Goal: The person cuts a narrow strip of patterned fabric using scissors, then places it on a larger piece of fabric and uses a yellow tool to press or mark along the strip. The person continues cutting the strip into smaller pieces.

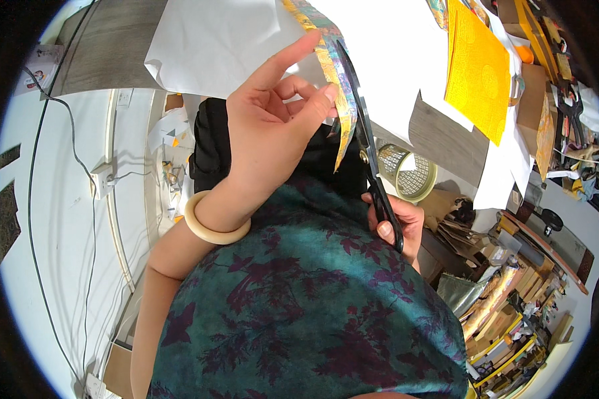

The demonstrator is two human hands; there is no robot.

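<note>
My left hand [273, 120], with a cream bangle on its wrist, holds a narrow strip of patterned brocade-like material [327, 63] with a yellow edge. Its thumb and fingers are at the strip, the forefinger stretched along it. The strip's pointed lower end hangs free beyond the table edge. In my right hand [406, 223] are black-handled scissors [369, 149], blades pointing away from me along the strip's right side. Whether the blades touch the strip I cannot tell. The fingers of my right hand are partly hidden behind the handles.
White paper sheets [386, 66] cover much of the grey table [446, 136]. Yellow patterned sheets [479, 73] lie at the right. Below the table edge stands a green lattice basket [416, 179]. Cardboard and rolls [496, 299] are piled at right; cables [90, 173] run down the left wall.
</note>
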